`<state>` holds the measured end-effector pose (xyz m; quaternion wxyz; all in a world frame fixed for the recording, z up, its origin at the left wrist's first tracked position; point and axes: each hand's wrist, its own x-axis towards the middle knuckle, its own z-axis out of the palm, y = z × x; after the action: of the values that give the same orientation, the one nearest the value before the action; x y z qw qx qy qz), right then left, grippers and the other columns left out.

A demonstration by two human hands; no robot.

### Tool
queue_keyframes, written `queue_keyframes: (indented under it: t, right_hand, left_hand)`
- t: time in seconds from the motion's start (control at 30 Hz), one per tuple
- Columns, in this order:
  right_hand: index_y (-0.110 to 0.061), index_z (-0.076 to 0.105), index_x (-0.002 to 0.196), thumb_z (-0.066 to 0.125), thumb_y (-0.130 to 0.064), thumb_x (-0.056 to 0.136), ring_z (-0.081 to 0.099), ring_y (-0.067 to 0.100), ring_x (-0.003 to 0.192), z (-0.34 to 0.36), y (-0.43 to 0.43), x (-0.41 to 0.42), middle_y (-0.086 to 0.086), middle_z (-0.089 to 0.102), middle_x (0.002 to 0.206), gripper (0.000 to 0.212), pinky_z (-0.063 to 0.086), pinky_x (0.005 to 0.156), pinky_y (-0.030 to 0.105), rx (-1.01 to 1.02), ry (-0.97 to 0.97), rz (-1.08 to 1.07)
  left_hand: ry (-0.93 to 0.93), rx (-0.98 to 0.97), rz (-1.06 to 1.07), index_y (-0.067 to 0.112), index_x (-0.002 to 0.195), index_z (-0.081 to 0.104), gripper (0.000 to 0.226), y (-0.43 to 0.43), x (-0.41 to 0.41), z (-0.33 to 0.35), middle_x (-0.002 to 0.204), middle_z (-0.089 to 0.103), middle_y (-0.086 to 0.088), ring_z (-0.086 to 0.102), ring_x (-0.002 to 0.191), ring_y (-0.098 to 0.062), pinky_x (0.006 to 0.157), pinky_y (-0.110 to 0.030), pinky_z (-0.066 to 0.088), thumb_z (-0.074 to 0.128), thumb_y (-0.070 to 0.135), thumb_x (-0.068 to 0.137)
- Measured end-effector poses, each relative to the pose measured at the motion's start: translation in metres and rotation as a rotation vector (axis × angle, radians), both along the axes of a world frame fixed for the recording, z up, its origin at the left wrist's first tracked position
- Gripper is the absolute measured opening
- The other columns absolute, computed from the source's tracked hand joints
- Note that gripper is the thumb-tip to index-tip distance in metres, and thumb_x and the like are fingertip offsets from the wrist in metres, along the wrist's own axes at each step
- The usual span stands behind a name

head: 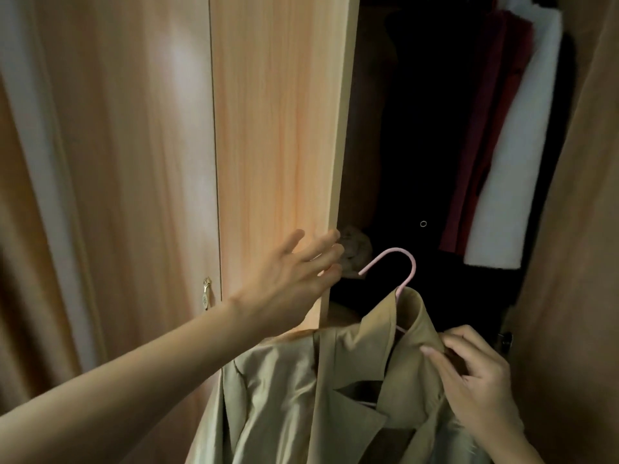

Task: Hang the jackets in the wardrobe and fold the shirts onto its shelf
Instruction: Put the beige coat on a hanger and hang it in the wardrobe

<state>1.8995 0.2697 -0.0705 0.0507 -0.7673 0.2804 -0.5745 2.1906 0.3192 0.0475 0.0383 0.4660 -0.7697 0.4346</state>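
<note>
Left forearm: bare, stretched from the lower left corner up toward the wardrobe.
Left hand (291,279): released, holding nothing; fingers spread and nearly straight, tips at the free edge of the wardrobe door (278,128). Whether they touch it cannot be told.
Right hand (475,380): grasping the jacket (301,396); thumb and curled fingers pinch the cloth at the collar's right side.
Jacket: khaki, with wide lapels and a shiny lining showing to the left of the grip. It hangs on a hanger in front of the open wardrobe, below the left hand, its left shoulder against the foot of the door.
Hanger (402,259): pink; its hook rises up and to the left of the grip, free of any rail, just beside the left fingertips.
Crumpled cloth (355,252): a pale bundle inside the wardrobe, behind the hook's open end.
Black garment (435,145): hangs in the dark interior, above the grip.
Red garment (492,128): hangs above the grip, right of the black one.
White fluffy garment (522,162): touches the red one's right side.
Door handle (206,294): brass, well to the left of both hands.
</note>
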Motion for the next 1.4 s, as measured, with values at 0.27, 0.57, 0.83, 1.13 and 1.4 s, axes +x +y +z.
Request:
queue_keyframes:
  t: [0.27,0.57,0.83,1.13,1.4]
  right_hand:
    - [-0.007,0.071,0.092,0.072,-0.017,0.087,0.062,0.016,0.082,0.004,0.04,0.039,-0.006,0.06,0.088,0.011,0.049,0.068,0.029,0.01,0.019,0.04]
    - [-0.007,0.071,0.087,0.07,-0.024,0.086,0.062,0.014,0.078,0.03,0.059,0.086,-0.005,0.061,0.085,0.016,0.052,0.066,0.034,0.037,0.0,0.14]
    - [-0.005,0.071,0.087,0.073,-0.005,0.079,0.062,0.008,0.08,0.043,0.065,0.125,-0.012,0.06,0.085,0.009,0.049,0.069,0.014,-0.001,0.012,0.151]
    - [-0.005,0.069,0.084,0.074,-0.007,0.079,0.06,0.002,0.079,0.054,0.063,0.156,-0.006,0.06,0.082,0.007,0.044,0.069,0.006,-0.039,0.01,0.124]
    - [-0.003,0.069,0.083,0.075,-0.011,0.08,0.059,0.011,0.072,0.064,0.05,0.149,-0.001,0.058,0.077,0.01,0.046,0.062,0.017,-0.043,-0.039,0.079]
  left_hand:
    - [0.145,-0.035,-0.009,0.013,0.123,0.059,0.034,0.087,0.062,-0.009,0.149,0.043,-0.01,0.017,0.15,-0.028,0.119,-0.046,0.024,0.05,0.019,0.091]
    - [0.23,-0.063,0.111,0.014,0.122,0.061,0.035,0.147,0.115,-0.011,0.148,0.045,-0.01,0.019,0.15,-0.026,0.118,-0.047,0.025,0.04,0.031,0.1]
    - [0.248,-0.102,0.381,0.003,0.111,0.067,0.034,0.173,0.172,-0.021,0.135,0.052,-0.022,0.026,0.144,-0.043,0.114,-0.056,0.031,0.045,0.024,0.096]
    - [0.316,-0.17,0.351,0.001,0.136,0.05,0.054,0.173,0.18,-0.027,0.152,0.04,-0.017,0.021,0.149,-0.032,0.115,-0.051,0.032,0.061,0.03,0.092]
    - [0.525,-0.194,0.291,0.023,0.101,0.071,0.036,0.18,0.158,-0.018,0.118,0.067,0.0,0.05,0.13,-0.03,0.104,-0.051,0.038,0.037,0.026,0.089]
